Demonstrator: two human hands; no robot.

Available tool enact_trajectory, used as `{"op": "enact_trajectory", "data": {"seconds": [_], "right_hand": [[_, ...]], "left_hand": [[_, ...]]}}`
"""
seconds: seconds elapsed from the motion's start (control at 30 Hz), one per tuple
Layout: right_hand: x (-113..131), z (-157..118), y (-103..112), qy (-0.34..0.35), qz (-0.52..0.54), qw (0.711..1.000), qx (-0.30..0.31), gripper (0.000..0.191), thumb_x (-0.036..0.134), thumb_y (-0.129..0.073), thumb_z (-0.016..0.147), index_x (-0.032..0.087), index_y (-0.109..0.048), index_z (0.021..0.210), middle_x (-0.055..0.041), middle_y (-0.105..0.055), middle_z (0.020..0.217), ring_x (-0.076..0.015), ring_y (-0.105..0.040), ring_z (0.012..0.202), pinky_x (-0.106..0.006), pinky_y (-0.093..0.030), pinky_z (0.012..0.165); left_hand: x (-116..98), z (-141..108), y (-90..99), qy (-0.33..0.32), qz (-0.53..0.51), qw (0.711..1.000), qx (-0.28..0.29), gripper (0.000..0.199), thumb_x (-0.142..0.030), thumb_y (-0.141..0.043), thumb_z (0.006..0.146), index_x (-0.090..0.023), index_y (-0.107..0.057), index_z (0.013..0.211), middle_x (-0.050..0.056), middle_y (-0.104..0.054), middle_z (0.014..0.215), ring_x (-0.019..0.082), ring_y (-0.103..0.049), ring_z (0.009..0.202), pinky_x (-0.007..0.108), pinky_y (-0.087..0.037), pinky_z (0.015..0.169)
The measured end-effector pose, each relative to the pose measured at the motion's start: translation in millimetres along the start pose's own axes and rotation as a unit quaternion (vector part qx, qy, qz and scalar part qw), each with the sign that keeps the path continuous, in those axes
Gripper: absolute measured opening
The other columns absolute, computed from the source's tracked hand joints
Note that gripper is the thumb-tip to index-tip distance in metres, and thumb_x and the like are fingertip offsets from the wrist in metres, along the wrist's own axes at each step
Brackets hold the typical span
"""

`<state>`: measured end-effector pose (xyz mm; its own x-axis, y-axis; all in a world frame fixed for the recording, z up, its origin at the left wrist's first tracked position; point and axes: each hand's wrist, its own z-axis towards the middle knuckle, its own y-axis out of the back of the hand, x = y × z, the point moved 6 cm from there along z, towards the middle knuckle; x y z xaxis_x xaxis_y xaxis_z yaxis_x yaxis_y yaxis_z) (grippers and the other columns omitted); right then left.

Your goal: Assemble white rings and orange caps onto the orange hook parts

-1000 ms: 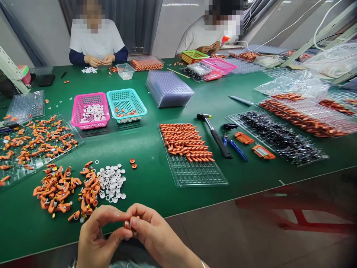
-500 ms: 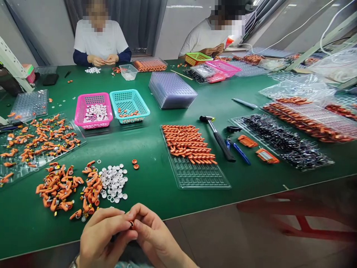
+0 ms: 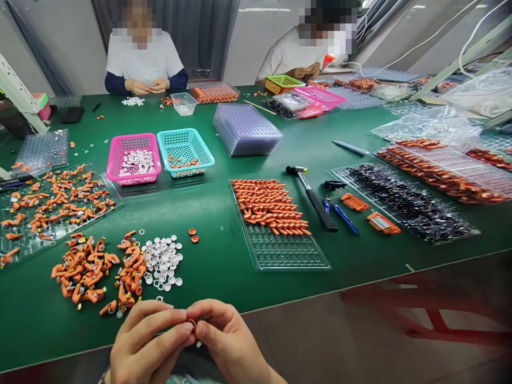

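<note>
At the table's near edge, my left hand [image 3: 150,338] and my right hand [image 3: 230,336] meet fingertip to fingertip. Both pinch one small orange part [image 3: 192,323] with a round, ring-like end; the fingers cover most of it. Just beyond my left hand lie loose orange curved parts [image 3: 86,269] with brass-coloured and silvery ends. Beside them is a pile of white round caps [image 3: 163,261], some of them rings. Two small orange round pieces [image 3: 194,235] lie to the right of the caps.
A clear tray [image 3: 292,256] holds rows of orange parts. Right of it are a hammer [image 3: 316,202], blue-handled pliers [image 3: 346,218] and dark wired parts [image 3: 412,197]. Pink [image 3: 134,178] and turquoise baskets [image 3: 186,172] stand farther back. Two people sit across the green table [image 3: 192,202].
My hands have shifted slightly, and the fingers have turned the orange part so its round end shows more. A small pale bit now shows beneath it.
</note>
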<state>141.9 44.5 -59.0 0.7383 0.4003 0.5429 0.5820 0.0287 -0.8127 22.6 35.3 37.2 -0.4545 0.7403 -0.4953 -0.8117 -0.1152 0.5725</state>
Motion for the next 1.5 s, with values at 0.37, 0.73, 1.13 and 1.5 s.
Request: {"op": "enact_trajectory", "data": {"seconds": [0.37,0.73,1.13,1.5], "right_hand": [[3,1,0,0.016,-0.027,0.999,-0.014,0.017,0.033,-0.089,0.067,0.021,-0.083,0.078,-0.0001,-0.077,0.071,-0.0062,-0.065,0.061,-0.01,-0.051,0.058],[0,1,10,0.026,-0.068,0.994,-0.077,0.02,0.035,-0.093,0.057,0.022,-0.082,0.069,-0.0031,-0.075,0.069,-0.0133,-0.062,0.06,-0.022,-0.051,0.056],[-5,2,4,-0.026,0.002,0.998,-0.066,0.027,0.034,-0.094,0.058,0.017,-0.08,0.073,-0.0005,-0.074,0.061,-0.0068,-0.062,0.053,-0.016,-0.048,0.056],[1,0,4,0.023,-0.041,0.997,-0.066,0.02,0.031,-0.093,0.06,0.02,-0.081,0.072,-0.0022,-0.074,0.071,-0.0107,-0.064,0.062,-0.019,-0.052,0.058]], "left_hand": [[-9,6,2.7,-0.038,0.056,0.998,-0.003,0.013,-0.008,-0.061,0.093,-0.01,-0.074,0.097,0.006,-0.073,0.087,0.016,-0.059,0.084,0.025,-0.053,0.071],[-2,9,-1.5,0.0,0.039,0.999,0.018,0.014,-0.01,-0.061,0.091,-0.016,-0.071,0.098,0.004,-0.07,0.077,0.017,-0.062,0.073,0.028,-0.055,0.064],[0,3,3.2,0.007,0.088,0.996,-0.021,0.013,-0.01,-0.068,0.087,-0.019,-0.075,0.092,0.004,-0.066,0.082,0.018,-0.059,0.076,0.032,-0.047,0.069],[-5,8,5.3,-0.002,0.094,0.995,-0.015,0.011,-0.013,-0.064,0.09,-0.019,-0.073,0.092,0.002,-0.065,0.075,0.017,-0.059,0.072,0.032,-0.046,0.068]]}}
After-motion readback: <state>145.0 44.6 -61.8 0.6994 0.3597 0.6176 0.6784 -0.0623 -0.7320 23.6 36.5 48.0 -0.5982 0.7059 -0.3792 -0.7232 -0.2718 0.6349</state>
